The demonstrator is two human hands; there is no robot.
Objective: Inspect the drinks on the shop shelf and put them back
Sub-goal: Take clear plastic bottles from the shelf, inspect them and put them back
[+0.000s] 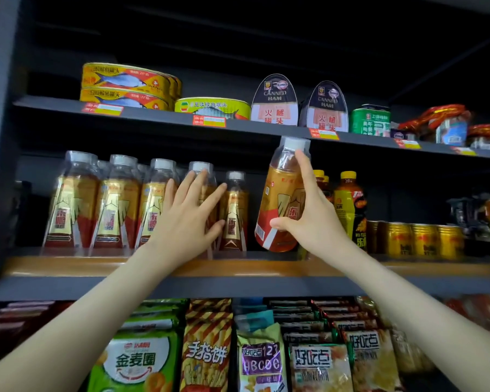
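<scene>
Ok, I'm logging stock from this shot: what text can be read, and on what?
"CANNED HAM", "火腿罐头": ham tin.
"金麦圈": green snack bag.
"手指饼": striped bag.
"好吃点123": purple bag.
"好吃点": beige bag.
"东": bottle in the right hand.
Price tags and fish tins: too blurred to read.
</scene>
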